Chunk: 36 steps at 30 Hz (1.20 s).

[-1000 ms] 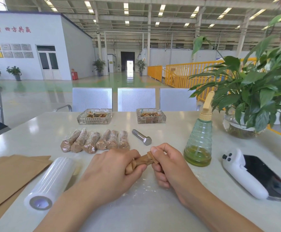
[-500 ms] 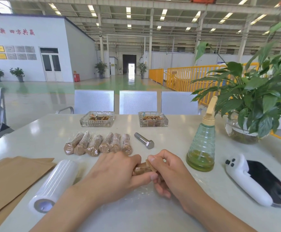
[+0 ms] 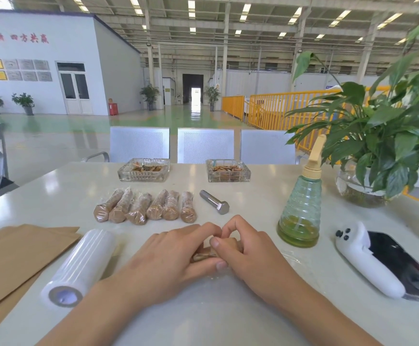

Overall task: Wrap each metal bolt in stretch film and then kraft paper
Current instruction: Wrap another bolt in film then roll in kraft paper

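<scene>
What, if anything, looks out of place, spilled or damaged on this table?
Nothing spilled or damaged. Six wrapped bolts lie in a slightly fanned row, with one bare bolt beside them. Both hands, left hand and right hand, hold a paper-wrapped bolt on the table. The two glass ashtrays have nothing to do with wrapping.

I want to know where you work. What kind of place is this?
Probably a big factory hall. It has a high roof with rows of lights, a shiny green floor and yellow railings. The table with the bolt stands in it.
</scene>
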{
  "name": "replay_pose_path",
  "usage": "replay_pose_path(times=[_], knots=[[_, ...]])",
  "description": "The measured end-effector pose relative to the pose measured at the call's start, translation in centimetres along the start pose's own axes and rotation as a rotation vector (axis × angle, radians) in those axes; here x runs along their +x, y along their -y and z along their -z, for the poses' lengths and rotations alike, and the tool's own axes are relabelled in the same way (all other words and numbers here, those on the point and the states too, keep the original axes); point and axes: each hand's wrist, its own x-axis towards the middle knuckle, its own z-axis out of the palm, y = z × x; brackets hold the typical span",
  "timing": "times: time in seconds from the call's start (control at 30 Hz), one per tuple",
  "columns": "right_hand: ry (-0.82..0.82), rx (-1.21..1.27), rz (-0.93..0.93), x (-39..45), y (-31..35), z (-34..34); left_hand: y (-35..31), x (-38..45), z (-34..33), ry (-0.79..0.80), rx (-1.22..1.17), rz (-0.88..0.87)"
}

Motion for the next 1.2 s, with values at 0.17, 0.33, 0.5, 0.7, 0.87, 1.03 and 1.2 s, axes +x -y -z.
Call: replay_pose_path(times=[0.17,0.33,0.5,0.7,0.87,1.03,1.2], knots=[[-0.005,-0.167,-0.016,0.1,-0.4,0.4,-0.1,-0.3,-0.6,0.026,-0.022,-0.047],[0.064,-0.334,0.0,-0.1,-0.5,0.6,0.1,-0.3,-0.7,0.054,-0.013,-0.057],[-0.025,-0.31,-0.026,0.5,-0.1,3.9,0.1,-0.1,-0.7,0.095,0.035,-0.084],[0.103,-0.92,-0.233,0.1,-0.5,7.8,-0.1,0.0,-0.8,0.102,0.084,-0.095],[0.212,-1.226,-0.284,0.6,0.5,7.9,-0.1,-0.1,-1.0,0.099,0.052,-0.107],[0.214,-1.332,-0.264,0.8,1.3,6.9,0.0,0.0,-1.1,0.095,0.023,-0.103],[0.156,-1.203,-0.209,0.6,1.6,6.8,0.0,0.1,-1.2,0.084,0.023,-0.098]])
